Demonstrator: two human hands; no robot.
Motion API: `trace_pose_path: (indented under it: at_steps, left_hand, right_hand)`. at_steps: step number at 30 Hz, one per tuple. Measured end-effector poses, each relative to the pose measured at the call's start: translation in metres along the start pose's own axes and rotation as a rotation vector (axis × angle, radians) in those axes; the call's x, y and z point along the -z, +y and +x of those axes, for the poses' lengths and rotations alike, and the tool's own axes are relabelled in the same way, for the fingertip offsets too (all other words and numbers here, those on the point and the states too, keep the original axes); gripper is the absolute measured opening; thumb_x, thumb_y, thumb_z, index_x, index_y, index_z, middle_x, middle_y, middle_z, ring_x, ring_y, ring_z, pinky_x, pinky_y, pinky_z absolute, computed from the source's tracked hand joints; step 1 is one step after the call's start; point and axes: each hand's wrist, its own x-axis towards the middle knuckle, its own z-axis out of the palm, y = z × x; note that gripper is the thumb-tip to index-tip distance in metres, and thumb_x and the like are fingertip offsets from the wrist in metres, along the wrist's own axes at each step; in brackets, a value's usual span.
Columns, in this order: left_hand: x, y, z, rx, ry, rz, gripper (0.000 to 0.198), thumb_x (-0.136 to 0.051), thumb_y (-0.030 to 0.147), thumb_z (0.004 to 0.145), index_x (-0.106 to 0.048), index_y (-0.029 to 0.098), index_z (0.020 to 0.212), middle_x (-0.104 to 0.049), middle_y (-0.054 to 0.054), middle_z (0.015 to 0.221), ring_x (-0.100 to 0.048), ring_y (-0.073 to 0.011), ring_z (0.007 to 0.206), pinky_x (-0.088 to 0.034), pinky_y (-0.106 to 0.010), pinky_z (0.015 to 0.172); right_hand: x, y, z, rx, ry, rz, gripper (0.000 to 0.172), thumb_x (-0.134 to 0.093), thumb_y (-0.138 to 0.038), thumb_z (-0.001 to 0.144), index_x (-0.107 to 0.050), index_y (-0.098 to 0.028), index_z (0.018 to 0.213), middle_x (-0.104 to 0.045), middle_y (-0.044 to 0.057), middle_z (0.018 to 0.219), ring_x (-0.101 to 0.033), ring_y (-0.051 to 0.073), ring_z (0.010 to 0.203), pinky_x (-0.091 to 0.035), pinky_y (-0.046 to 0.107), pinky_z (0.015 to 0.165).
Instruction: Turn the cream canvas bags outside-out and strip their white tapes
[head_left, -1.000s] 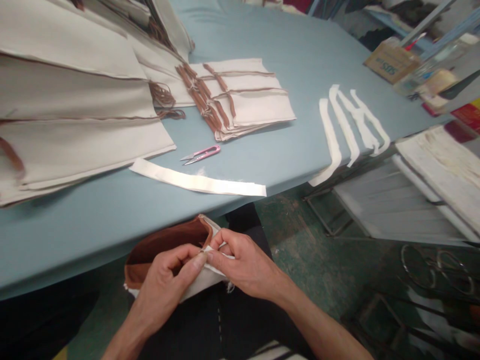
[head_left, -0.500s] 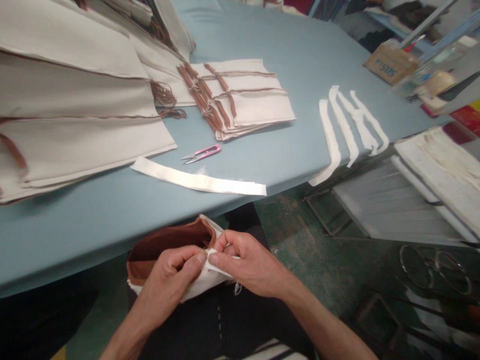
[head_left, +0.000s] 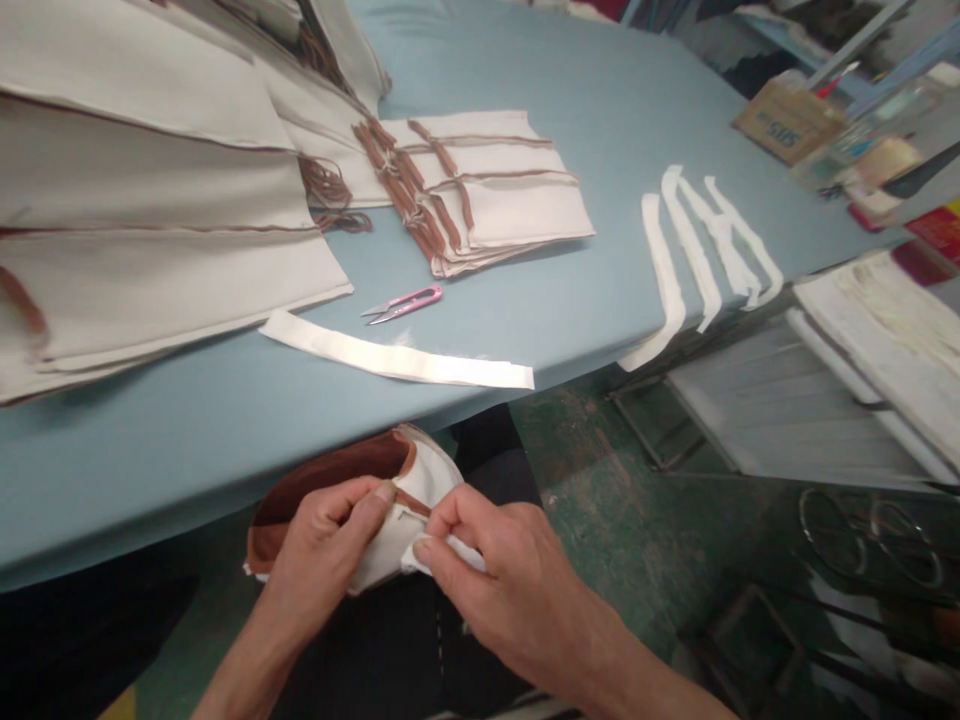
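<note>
A white fabric piece with brown lining, like a small bag [head_left: 375, 575], rests on my lap below the table edge, its brown opening facing up. My left hand [head_left: 337, 530] pinches its rim near the brown trim, thumb against fingers. At the bag's right side, my right hand [head_left: 487, 560] is closed on a bunched white cloth strip [head_left: 416, 558], close to the bag's side. Whether the strip is attached to the bag is hidden by my fingers. On the table beyond, pink-handled thread snips [head_left: 405, 304] lie behind a flat white fabric strip [head_left: 397, 359].
Stacked cream fabric pieces with brown ties [head_left: 517, 210] lie on the blue table [head_left: 585, 100]. Larger cream panels [head_left: 172, 270] cover its left side. Several white strips [head_left: 664, 270] hang over the right edge. A cardboard box [head_left: 787, 118] stands at the far right.
My right hand has moved right and slightly down with the white strip, away from my left hand. My left hand has shifted a little left and up along the bag's rim.
</note>
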Motion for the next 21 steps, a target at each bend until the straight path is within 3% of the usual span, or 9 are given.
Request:
trace_pose_path:
  at_steps: [4,9,21]
  left_hand:
    - [0.001,-0.006,0.0,0.034,-0.102,-0.04,0.055,-0.06,0.068,0.087,-0.062,0.018,0.065,-0.046,0.003,0.057,-0.037,-0.012,0.054,-0.03,-0.022,0.048]
    - [0.001,-0.008,-0.001,0.049,-0.139,-0.064,0.056,-0.059,0.071,0.088,-0.054,0.02,0.065,-0.038,0.006,0.059,-0.031,-0.0112,0.055,-0.025,-0.022,0.048]
    - [0.001,-0.003,-0.001,0.007,-0.145,-0.052,0.053,-0.059,0.066,0.09,-0.051,0.021,0.064,-0.036,0.006,0.061,-0.029,-0.0118,0.057,-0.023,-0.024,0.049]
  right_hand:
    - [0.002,0.003,0.005,-0.079,-0.025,0.175,0.016,-0.069,-0.027,0.093,-0.061,-0.022,0.081,-0.049,-0.008,0.06,-0.043,0.011,0.054,-0.029,0.025,0.058]
    - [-0.001,0.014,0.018,-0.13,-0.05,0.286,0.016,-0.07,-0.032,0.093,-0.063,-0.021,0.082,-0.057,-0.006,0.063,-0.05,0.012,0.059,-0.033,0.024,0.057]
    - [-0.004,0.01,0.024,-0.118,-0.043,0.278,0.015,-0.071,-0.032,0.093,-0.067,-0.021,0.084,-0.065,-0.005,0.07,-0.059,0.013,0.067,-0.039,0.026,0.063]
